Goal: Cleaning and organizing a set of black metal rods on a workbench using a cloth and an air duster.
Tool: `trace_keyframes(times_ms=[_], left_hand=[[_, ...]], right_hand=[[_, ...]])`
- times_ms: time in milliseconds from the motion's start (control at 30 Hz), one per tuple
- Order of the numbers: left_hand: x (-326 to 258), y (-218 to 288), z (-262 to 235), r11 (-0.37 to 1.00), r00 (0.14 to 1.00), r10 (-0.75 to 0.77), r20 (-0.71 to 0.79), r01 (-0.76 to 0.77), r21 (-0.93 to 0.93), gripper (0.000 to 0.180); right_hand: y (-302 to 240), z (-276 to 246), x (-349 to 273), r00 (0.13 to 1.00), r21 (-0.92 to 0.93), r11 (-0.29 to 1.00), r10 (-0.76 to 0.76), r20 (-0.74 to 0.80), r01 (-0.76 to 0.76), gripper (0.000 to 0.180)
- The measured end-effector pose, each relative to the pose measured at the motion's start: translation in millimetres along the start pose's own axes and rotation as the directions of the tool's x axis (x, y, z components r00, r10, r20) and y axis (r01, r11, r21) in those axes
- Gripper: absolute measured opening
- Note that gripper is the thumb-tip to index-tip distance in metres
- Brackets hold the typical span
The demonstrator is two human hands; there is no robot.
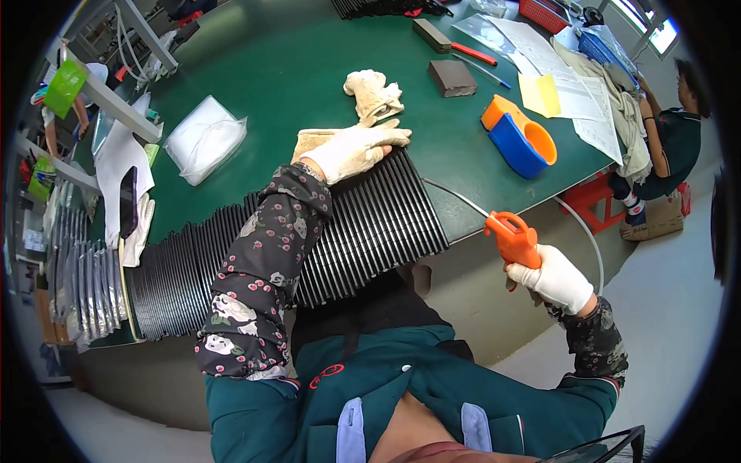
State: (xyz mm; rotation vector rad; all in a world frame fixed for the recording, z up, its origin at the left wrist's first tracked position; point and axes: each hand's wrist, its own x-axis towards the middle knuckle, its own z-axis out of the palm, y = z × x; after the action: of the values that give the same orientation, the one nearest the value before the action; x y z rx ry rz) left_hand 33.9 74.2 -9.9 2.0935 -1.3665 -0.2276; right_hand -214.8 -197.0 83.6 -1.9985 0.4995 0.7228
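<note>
A long row of thin black slats (370, 231), standing closely side by side, runs along the near edge of the green table. My left hand (351, 152), in a white glove, lies over the far right part of the row, fingers stretched out. A tan work glove (312, 141) lies partly under that hand, and a crumpled glove (373, 94) sits just beyond it. Off the table's right edge, my right hand (554, 279) grips an orange air blow gun (513, 238). Its thin, bent nozzle points left at the row's right end; its trigger is partly hidden by my fingers.
A pale hose (590, 231) curves behind my right hand. An orange and blue ring-shaped holder (521, 139), a brown block (453, 79) and papers (567, 77) lie at the right. A white plastic-wrapped packet (206, 140) lies left. A co-worker (671, 143) sits at the far right.
</note>
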Motion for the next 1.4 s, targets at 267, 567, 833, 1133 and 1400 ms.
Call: trace_keyframes(times_ms=[267,567,833,1133,1400], left_hand=[[-2.0,2.3,-0.8,1.0,1.0,-0.003,0.012,0.003,0.002,0.038],[0.8,4.7,3.4,1.0,1.0,-0.009,-0.023,0.009,-0.016,0.04],[-0.3,1.3,3.2,0.998,1.0,-0.02,-0.017,0.022,0.066,0.038],[1.6,4.4,2.5,0.997,0.999,-0.042,-0.007,0.043,0.056,0.039],[2.4,4.1,5.7,0.998,0.998,-0.065,-0.014,0.065,-0.027,0.04]], right_hand=[[-10.1,0.9,10.8,1.0,-0.034,0.999,-0.003,-0.012,0.002,0.029],[-18.9,5.2,23.5,0.995,-0.088,0.996,-0.04,-0.086,0.033,0.031],[-24.0,6.0,27.7,0.997,-0.144,0.989,-0.035,-0.073,0.024,0.033],[-30.6,8.7,29.4,0.994,-0.152,0.988,-0.031,-0.109,0.014,0.032],[-17.3,5.8,14.1,0.996,-0.054,0.999,-0.001,-0.091,-0.004,0.029]])
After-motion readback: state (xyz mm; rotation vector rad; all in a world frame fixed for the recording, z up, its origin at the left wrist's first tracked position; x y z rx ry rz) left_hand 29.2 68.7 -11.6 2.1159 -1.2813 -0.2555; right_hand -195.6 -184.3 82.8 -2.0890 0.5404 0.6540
